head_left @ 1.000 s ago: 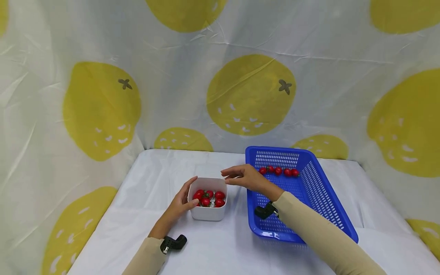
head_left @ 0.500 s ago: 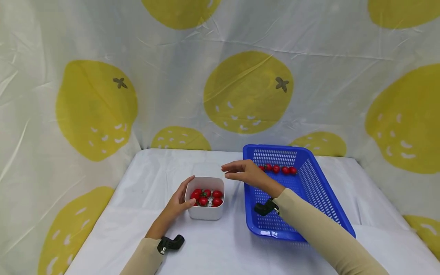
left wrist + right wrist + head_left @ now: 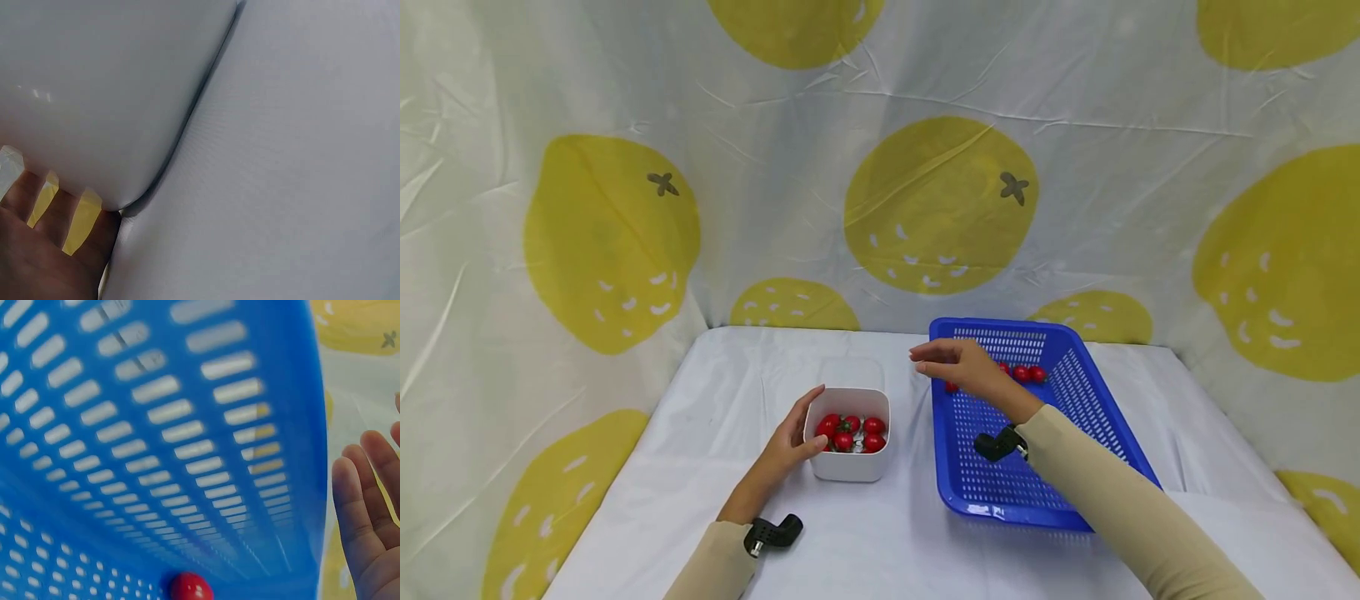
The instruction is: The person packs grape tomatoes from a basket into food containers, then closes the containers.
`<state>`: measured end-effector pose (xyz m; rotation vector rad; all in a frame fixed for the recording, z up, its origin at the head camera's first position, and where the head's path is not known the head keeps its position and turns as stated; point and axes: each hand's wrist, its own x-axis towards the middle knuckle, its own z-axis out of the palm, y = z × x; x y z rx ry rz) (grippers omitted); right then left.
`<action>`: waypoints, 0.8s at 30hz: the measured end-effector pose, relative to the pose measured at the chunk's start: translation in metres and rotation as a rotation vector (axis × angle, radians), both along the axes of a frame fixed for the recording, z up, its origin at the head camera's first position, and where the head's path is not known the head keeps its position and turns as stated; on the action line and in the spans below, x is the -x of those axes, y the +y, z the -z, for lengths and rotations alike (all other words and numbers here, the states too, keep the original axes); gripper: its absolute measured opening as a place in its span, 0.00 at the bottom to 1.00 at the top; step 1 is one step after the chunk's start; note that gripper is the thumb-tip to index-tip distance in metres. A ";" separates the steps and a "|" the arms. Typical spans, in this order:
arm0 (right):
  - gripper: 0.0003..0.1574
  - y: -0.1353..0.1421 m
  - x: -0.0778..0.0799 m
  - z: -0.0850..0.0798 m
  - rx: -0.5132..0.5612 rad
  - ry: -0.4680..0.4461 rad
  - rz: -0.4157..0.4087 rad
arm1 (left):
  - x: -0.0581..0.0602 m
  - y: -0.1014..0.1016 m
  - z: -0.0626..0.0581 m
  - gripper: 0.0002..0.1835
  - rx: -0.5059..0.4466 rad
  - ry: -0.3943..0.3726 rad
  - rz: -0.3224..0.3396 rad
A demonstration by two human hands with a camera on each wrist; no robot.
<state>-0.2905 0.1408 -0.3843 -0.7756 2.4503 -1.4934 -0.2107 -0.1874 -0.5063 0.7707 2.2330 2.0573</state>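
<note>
A square white box [image 3: 848, 469] on the table holds several red cherry tomatoes [image 3: 844, 440]. My left hand [image 3: 786, 437] grips its left side, the thumb at the near rim and the fingers along the wall. In the left wrist view the fingers lie against the smooth white wall. Over the left edge of a blue slotted basket [image 3: 951, 492] hovers my right hand [image 3: 962, 367], fingers relaxed and holding nothing. Several cherry tomatoes [image 3: 1021, 374] lie at the basket's far end, partly hidden by that hand. The right wrist view shows one tomato [image 3: 190, 587] low in the basket.
Just behind the box lies a clear, lid-like square [image 3: 852, 372]. The table wears a white cloth [image 3: 850, 542]. A white curtain with yellow lemons [image 3: 940, 204] rises behind the table and at the sides.
My right hand has moved right, from beside the white box to over the basket's left edge. The left hand stays on the box. The head view has shifted slightly.
</note>
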 end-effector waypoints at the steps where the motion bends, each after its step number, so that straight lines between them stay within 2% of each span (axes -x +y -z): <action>1: 0.26 0.002 0.001 0.000 -0.002 0.001 0.009 | 0.000 0.000 0.000 0.40 -0.005 0.001 0.005; 10: 0.25 0.019 0.013 0.006 0.023 -0.009 0.066 | 0.000 0.000 0.002 0.40 0.000 0.005 0.001; 16: 0.27 0.034 0.024 0.011 0.015 0.011 0.090 | 0.001 0.000 0.002 0.39 0.003 -0.004 -0.006; 24: 0.31 0.051 0.032 0.014 -0.012 0.010 0.166 | 0.003 -0.002 0.004 0.40 0.013 -0.003 -0.005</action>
